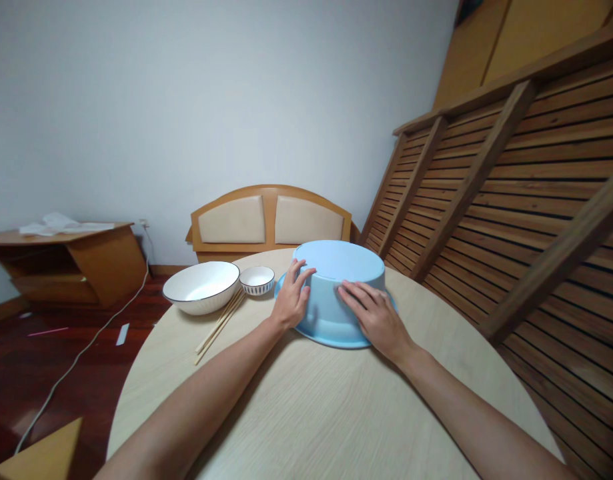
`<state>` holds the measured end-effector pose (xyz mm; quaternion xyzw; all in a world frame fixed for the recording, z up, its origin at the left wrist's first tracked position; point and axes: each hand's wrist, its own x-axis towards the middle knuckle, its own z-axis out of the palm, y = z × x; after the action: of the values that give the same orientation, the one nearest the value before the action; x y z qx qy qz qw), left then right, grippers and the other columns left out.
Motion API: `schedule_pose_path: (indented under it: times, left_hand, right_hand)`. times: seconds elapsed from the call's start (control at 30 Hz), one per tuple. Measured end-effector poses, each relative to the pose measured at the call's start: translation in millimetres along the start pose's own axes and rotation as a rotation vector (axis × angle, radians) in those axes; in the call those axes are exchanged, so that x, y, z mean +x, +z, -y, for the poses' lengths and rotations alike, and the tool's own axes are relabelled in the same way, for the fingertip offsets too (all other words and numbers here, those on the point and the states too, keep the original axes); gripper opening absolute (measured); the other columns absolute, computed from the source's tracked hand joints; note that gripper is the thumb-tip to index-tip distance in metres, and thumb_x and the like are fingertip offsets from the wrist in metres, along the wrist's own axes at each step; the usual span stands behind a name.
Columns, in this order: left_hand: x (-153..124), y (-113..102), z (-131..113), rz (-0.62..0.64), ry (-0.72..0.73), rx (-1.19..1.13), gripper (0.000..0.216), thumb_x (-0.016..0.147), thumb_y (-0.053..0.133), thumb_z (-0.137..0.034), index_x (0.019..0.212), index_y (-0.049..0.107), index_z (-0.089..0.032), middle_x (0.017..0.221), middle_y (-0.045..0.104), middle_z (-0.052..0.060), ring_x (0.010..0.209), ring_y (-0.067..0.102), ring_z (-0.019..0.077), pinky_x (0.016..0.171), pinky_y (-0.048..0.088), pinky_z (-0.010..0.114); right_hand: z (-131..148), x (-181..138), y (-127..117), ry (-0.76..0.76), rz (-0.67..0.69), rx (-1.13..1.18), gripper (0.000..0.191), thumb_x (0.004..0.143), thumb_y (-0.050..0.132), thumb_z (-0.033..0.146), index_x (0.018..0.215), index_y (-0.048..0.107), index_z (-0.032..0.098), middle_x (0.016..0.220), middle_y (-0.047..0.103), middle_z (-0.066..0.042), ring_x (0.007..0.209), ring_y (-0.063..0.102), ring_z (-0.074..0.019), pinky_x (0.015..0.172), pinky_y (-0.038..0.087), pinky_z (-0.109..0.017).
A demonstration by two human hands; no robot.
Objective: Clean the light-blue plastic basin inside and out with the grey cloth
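Observation:
A light blue plastic basin (331,307) stands upside down on the round wooden table (306,413), its rim on the tabletop. At its left side is my left hand (292,297), fingers apart and pointing up along the wall. My right hand (375,317) lies against the front right of the wall with its fingers stretched out. Neither hand is wrapped round the basin. Left of it are a small white bowl (257,281) with dark marks, a large white bowl (201,287) with a dark rim, and several wooden chopsticks (221,325). Whatever is under the basin is hidden.
A wooden headboard (270,217) with beige panels stands behind the table. Slatted wooden frames (466,187) lean along the right. At the left are a low cabinet (93,267) and a white cable (93,337) on the dark red floor.

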<state>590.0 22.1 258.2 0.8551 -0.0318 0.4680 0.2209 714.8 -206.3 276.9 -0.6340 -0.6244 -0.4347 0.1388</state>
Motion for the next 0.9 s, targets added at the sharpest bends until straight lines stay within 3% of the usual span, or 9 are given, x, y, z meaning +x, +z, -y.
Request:
schedule_pose_path:
  times: [0.13, 0.3, 0.37, 0.5, 0.67, 0.9]
  left_hand:
    - [-0.1, 0.3, 0.0, -0.004, 0.008, -0.006, 0.042, 0.106, 0.033, -0.035, 0.143, 0.05, -0.025, 0.16, 0.034, 0.012, 0.156, 0.023, 0.0326, 0.126, 0.025, 0.06]
    - [-0.5, 0.3, 0.4, -0.002, 0.003, 0.002, 0.041, 0.105, 0.035, -0.034, 0.142, 0.051, -0.026, 0.161, 0.034, 0.011, 0.156, 0.023, 0.0328, 0.126, 0.025, 0.061]
    - [-0.5, 0.3, 0.6, -0.003, 0.002, -0.001, 0.042, 0.105, 0.035, -0.034, 0.142, 0.051, -0.026, 0.161, 0.034, 0.011, 0.156, 0.023, 0.0329, 0.126, 0.025, 0.061]
    - [-0.1, 0.4, 0.3, -0.002, 0.003, -0.009, 0.042, 0.105, 0.034, -0.036, 0.142, 0.051, -0.025, 0.16, 0.034, 0.012, 0.156, 0.022, 0.0332, 0.126, 0.024, 0.061]
    - [0.5, 0.0, -0.8, 0.012, -0.007, -0.001, 0.043, 0.106, 0.033, -0.038, 0.142, 0.051, -0.024, 0.16, 0.033, 0.012, 0.156, 0.022, 0.0325, 0.126, 0.023, 0.06]
    - [0.4, -0.3, -0.5, 0.003, 0.009, -0.01, 0.042, 0.105, 0.033, -0.036, 0.142, 0.051, -0.024, 0.16, 0.034, 0.013, 0.156, 0.022, 0.0325, 0.126, 0.024, 0.06]
  right_hand:
    - [3.1, 2.9, -1.1, -0.028, 0.042, -0.008, 0.066, 0.099, 0.042, 0.004, 0.161, 0.032, 0.023, 0.153, 0.055, -0.008, 0.136, 0.047, -0.0288, 0.104, 0.041, -0.045]
    - [-18.0, -4.2, 2.7, 0.218, -0.073, -0.023, 0.074, 0.096, 0.043, 0.004, 0.164, 0.023, 0.024, 0.151, 0.056, -0.011, 0.132, 0.051, -0.0301, 0.102, 0.045, -0.045]
    - [-22.7, -8.0, 5.3, 0.252, -0.093, -0.004, 0.075, 0.096, 0.042, 0.004, 0.165, 0.021, 0.025, 0.15, 0.056, -0.012, 0.132, 0.051, -0.03, 0.102, 0.046, -0.045]
    - [-14.9, -8.6, 5.9, 0.161, -0.053, 0.0, 0.075, 0.098, 0.04, 0.005, 0.166, 0.014, 0.023, 0.151, 0.054, -0.012, 0.135, 0.049, -0.029, 0.107, 0.044, -0.046]
    - [-5.0, -3.0, 0.3, 0.031, 0.036, -0.007, 0.072, 0.1, 0.041, 0.007, 0.166, 0.019, 0.025, 0.154, 0.053, -0.008, 0.138, 0.047, -0.0271, 0.107, 0.043, -0.044]
    - [-40.3, -15.7, 9.5, 0.312, -0.112, 0.066, 0.071, 0.099, 0.037, 0.009, 0.166, 0.017, 0.022, 0.152, 0.052, -0.014, 0.136, 0.048, -0.0313, 0.112, 0.044, -0.052]
